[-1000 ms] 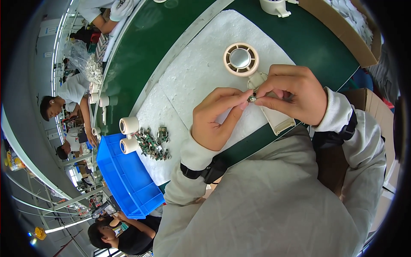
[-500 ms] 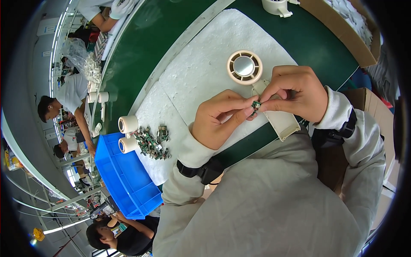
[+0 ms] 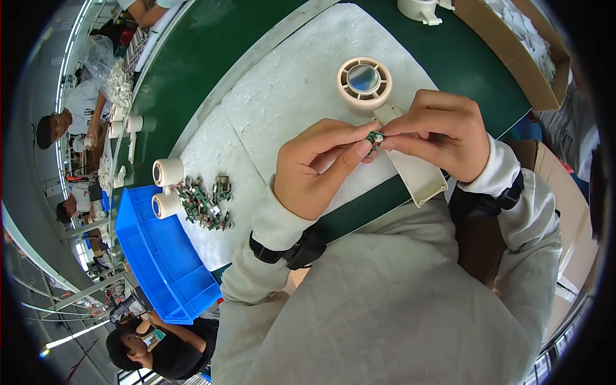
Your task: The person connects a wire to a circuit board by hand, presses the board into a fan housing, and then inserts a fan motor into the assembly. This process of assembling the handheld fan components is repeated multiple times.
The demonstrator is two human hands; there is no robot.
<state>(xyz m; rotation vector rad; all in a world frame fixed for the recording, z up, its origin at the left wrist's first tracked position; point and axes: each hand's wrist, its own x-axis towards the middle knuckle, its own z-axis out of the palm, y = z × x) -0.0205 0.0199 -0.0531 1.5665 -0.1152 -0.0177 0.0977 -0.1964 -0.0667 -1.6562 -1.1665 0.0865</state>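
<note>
A small green circuit board (image 3: 374, 137) is pinched between the fingertips of my left hand (image 3: 317, 163) and my right hand (image 3: 446, 131). Both hands are closed on it, and the fingers cover part of the board. Just beyond them lies a cream handheld fan (image 3: 347, 96) with a round, slotted head and a shiny centre disc. Its open handle shell (image 3: 420, 176) runs toward me beneath my right hand. To the left, a pile of circuit boards (image 3: 204, 202) rests on the white foam sheet (image 3: 282, 83).
Two cream round parts (image 3: 168, 172) stand beside the pile. A blue divided bin (image 3: 160, 256) sits at the left table edge. At the far right is a cardboard box (image 3: 513, 54) with white pieces, near another cream fan part (image 3: 420, 9). Other people work at the left.
The whole view has shifted, so the table, bin and pile appear farther left. My hands keep the circuit board pinched between them, with only slight finger movement.
</note>
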